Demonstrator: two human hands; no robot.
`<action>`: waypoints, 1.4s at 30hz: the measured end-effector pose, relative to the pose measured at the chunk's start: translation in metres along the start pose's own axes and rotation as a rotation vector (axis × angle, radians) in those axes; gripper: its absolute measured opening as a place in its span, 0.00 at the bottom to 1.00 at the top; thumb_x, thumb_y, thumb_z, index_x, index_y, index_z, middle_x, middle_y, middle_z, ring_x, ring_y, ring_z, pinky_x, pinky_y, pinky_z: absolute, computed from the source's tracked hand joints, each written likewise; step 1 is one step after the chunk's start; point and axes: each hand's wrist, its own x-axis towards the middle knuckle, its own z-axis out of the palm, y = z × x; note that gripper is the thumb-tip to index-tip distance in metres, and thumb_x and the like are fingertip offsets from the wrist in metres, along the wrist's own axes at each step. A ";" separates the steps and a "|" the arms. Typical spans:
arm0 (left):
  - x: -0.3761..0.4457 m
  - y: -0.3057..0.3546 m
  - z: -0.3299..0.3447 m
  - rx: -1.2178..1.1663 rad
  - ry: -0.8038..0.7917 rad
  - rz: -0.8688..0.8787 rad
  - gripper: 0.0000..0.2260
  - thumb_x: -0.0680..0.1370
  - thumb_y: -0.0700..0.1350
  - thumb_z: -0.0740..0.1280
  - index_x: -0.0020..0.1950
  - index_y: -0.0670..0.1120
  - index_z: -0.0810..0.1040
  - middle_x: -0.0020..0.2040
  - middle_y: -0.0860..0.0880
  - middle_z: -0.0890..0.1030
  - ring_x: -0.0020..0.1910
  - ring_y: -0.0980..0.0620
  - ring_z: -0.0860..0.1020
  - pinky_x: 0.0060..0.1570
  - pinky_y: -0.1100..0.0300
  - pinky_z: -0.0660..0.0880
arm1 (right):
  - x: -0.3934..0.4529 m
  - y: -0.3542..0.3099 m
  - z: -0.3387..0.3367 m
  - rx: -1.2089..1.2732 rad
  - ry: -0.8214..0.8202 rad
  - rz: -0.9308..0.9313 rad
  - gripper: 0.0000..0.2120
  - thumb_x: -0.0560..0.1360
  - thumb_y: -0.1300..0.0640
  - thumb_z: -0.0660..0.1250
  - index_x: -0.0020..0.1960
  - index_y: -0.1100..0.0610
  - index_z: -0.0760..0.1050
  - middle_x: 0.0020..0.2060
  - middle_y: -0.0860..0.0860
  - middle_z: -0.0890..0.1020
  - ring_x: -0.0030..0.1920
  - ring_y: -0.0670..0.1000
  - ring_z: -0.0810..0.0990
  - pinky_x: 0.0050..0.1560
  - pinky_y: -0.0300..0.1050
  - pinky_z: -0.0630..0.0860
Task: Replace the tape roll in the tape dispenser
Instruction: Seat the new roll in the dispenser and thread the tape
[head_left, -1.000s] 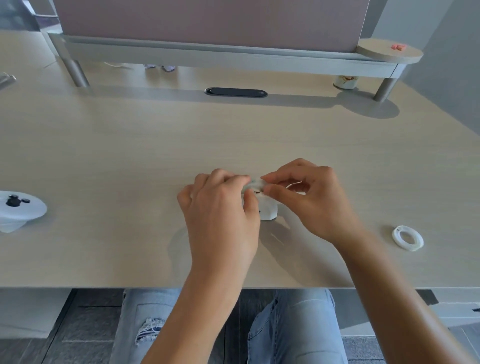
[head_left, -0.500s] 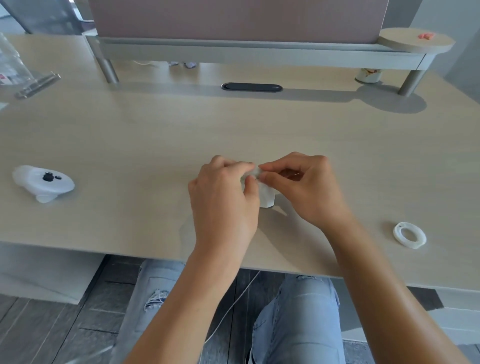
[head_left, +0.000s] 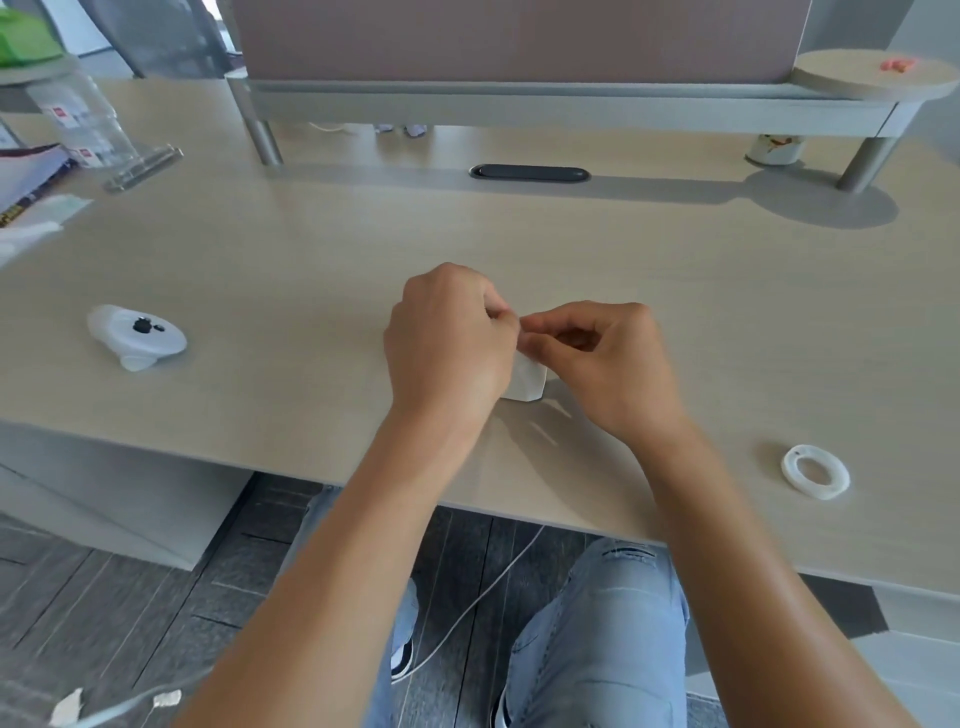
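Head view, both hands at work over the counter (head_left: 675, 291). We found the tape dispenser (head_left: 529, 378), a small white plastic body, standing on the counter near the middle of its front edge, mostly hidden by the hands. The left hand (head_left: 447, 343) was curled around the dispenser's left side, holding it down. The right hand (head_left: 608, 358) was pinched narrow, thumb and forefinger closed at the dispenser's top; whether they held a tape end or a part of the dispenser we could not tell, as the spot was blurred and covered. A tape roll (head_left: 814, 472), a thin white ring, lay flat near the front edge towards the right corner, well apart from both hands. We could not tell whether it was the new roll or the spent one.

We judged the dispenser light and rigid, with smooth sides likely to slip and tip under a one-sided pull; it is best steadied by its flanks, low down, as the left hand did. The roll looked light and stiff, its tape face sticky; we would take it by the outer rim or through the core hole. A white controller (head_left: 136, 338) sat towards the counter's left edge, not involved.
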 end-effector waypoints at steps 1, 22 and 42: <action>0.000 0.001 0.001 0.003 -0.001 -0.005 0.06 0.71 0.42 0.70 0.39 0.49 0.87 0.37 0.50 0.87 0.39 0.44 0.84 0.38 0.51 0.82 | 0.000 0.000 0.000 -0.001 -0.002 -0.002 0.06 0.74 0.58 0.78 0.50 0.54 0.90 0.42 0.49 0.90 0.42 0.53 0.87 0.41 0.38 0.78; 0.000 0.012 0.009 0.178 -0.009 0.045 0.07 0.76 0.41 0.65 0.43 0.41 0.82 0.43 0.44 0.82 0.42 0.41 0.78 0.36 0.52 0.71 | -0.005 0.000 0.002 0.031 0.001 -0.022 0.04 0.76 0.56 0.76 0.49 0.54 0.89 0.39 0.49 0.87 0.36 0.45 0.81 0.39 0.33 0.72; 0.007 -0.001 -0.003 -0.064 -0.028 0.023 0.10 0.76 0.35 0.62 0.55 0.43 0.78 0.47 0.42 0.84 0.45 0.41 0.81 0.45 0.48 0.80 | -0.001 -0.003 0.008 -0.046 0.009 -0.048 0.04 0.76 0.56 0.76 0.50 0.55 0.88 0.39 0.49 0.87 0.39 0.45 0.81 0.42 0.35 0.76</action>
